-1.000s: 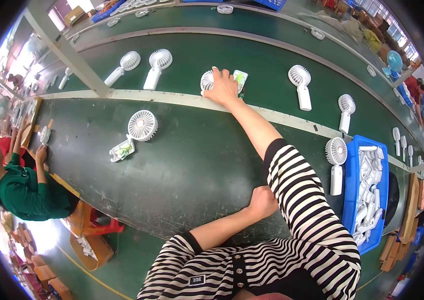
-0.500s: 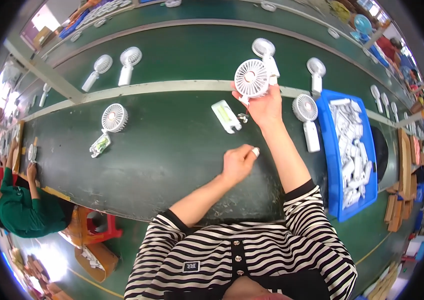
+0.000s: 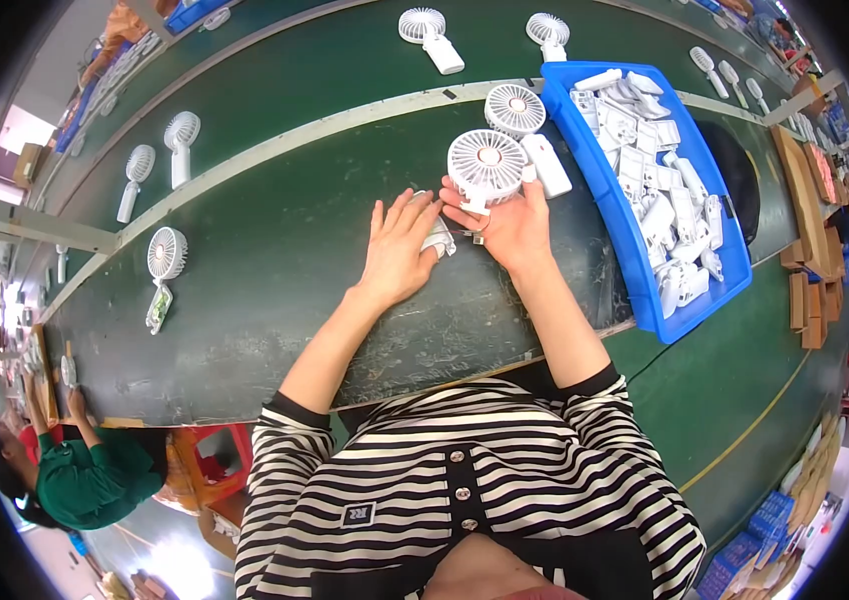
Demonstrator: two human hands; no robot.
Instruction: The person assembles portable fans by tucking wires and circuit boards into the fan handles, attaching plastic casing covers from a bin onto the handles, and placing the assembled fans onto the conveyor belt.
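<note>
Right hand (image 3: 513, 228) holds a white handheld fan (image 3: 486, 165) by the stub under its round head, fingers curled around the base, grille face up, just above the dark green bench (image 3: 275, 280). Left hand (image 3: 397, 250) lies palm down on the bench right beside it, fingers spread narrow and flat, fingertips resting on a small white handle part (image 3: 438, 238) that pokes out between the two hands; whether it is gripped or only pressed I cannot tell. Thin wires seem to run between the part and the fan base, too small to be sure. A second fan head with white handle (image 3: 530, 125) lies just behind the held one, touching or nearly touching the blue tray (image 3: 645, 300) on the right. The tray is packed with white plastic handle shells (image 3: 657, 180). Left on the bench lies another fan with a greenish handle (image 3: 162, 270), well apart from the hands. Beyond a pale strip, a further green belt (image 3: 325, 60) carries more white fans, one at (image 3: 181, 142), one at (image 3: 430, 35). Both forearms come from striped black and white sleeves (image 3: 465, 470). A co-worker in a green top (image 3: 95, 480) sits at lower left, hands at the bench edge.
</note>
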